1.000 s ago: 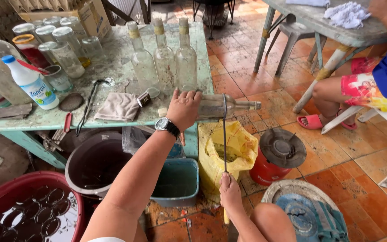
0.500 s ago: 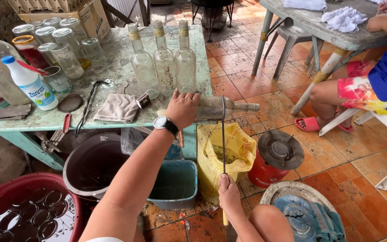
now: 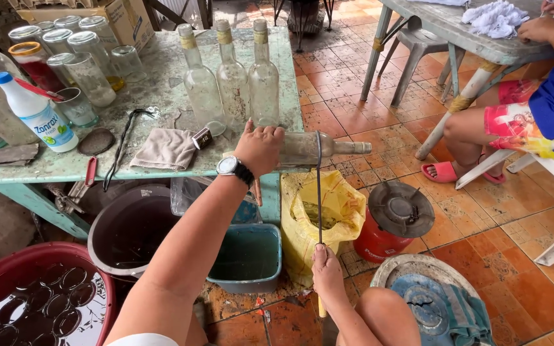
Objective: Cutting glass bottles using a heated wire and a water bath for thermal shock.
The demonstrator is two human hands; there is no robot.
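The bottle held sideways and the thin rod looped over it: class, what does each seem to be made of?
The bottle in the left hand looks like clear glass, dusty: the floor shows through it. The thin rod held by the right hand is probably dark, dull metal wire, being stiff and slender.

Looking down from a single head-worn camera, steeply, over the wearer's own arms. Facing forward toward twelve o'clock across a worn green table (image 3: 161,163). Sitting close: left hand (image 3: 261,148) near centre, right hand (image 3: 328,277) low at six o'clock. Taking in tubs at seven o'clock, a seated person's legs (image 3: 482,125) at two o'clock. Sharing nothing with any second view.
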